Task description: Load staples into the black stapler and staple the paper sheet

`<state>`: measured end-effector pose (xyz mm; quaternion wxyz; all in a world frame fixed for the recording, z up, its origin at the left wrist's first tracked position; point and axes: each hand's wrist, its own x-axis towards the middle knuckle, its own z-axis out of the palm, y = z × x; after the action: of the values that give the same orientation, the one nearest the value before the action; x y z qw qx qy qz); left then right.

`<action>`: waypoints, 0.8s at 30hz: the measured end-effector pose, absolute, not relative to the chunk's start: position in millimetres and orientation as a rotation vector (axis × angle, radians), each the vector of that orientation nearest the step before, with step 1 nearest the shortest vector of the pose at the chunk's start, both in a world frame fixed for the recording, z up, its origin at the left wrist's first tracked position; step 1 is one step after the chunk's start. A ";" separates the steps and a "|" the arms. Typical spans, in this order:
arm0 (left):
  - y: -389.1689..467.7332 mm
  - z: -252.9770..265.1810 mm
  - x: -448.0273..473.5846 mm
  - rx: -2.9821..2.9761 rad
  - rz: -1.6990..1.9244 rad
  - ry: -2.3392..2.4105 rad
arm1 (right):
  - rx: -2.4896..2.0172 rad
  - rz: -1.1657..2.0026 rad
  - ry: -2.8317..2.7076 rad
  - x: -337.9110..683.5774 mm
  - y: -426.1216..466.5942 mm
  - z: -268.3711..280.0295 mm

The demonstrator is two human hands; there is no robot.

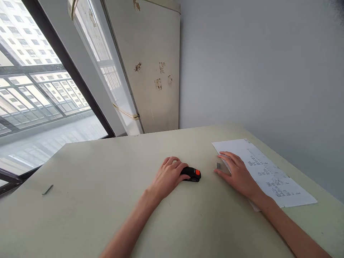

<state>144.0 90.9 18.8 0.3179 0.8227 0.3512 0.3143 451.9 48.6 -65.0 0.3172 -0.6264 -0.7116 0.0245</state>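
Note:
My left hand [168, 176] is wrapped round the rear of a black stapler [192, 173] with an orange patch near its front end. The stapler lies on the pale table [113, 215], its front pointing right. A small grey block of staples [218, 166] stands on the table to the right of it. Around that block my right hand [236, 173] is spread, thumb and fingers apart, not visibly gripping it. Under the right hand and wrist, and beyond them, lies a white printed sheet of paper [264, 172].
A short thin dark-green strip [47, 190] lies at the table's far left. Behind the table stands a worn off-white refrigerator [156, 43] with rusty spots. A grey wall [263, 71] borders the right side; a window [34, 82] is on the left.

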 end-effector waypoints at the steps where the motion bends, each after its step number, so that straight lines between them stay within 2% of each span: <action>1: 95.4 19.1 142.1 2.166 0.806 0.933 | -1.617 0.079 -1.876 447.1 46.0 -61.8; 6: 131.5 24.0 111.1 2.208 0.732 1.057 | -1.358 0.112 -1.942 417.8 34.6 -50.0; 15: 224.4 35.1 -9.5 2.260 0.570 1.477 | -1.165 0.368 -2.102 393.7 28.5 -45.1; 20: 230.9 31.7 -29.2 2.327 0.566 1.492 | -1.211 0.426 -2.137 394.0 26.8 -42.8; 24: 205.0 27.6 -11.0 2.425 0.722 1.492 | -1.230 0.450 -2.146 393.1 26.2 -43.0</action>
<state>-11.0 205.0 27.6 0.1017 0.8213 0.5052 0.2446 393.1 26.2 -43.0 0.3085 -0.4653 -0.8120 0.1701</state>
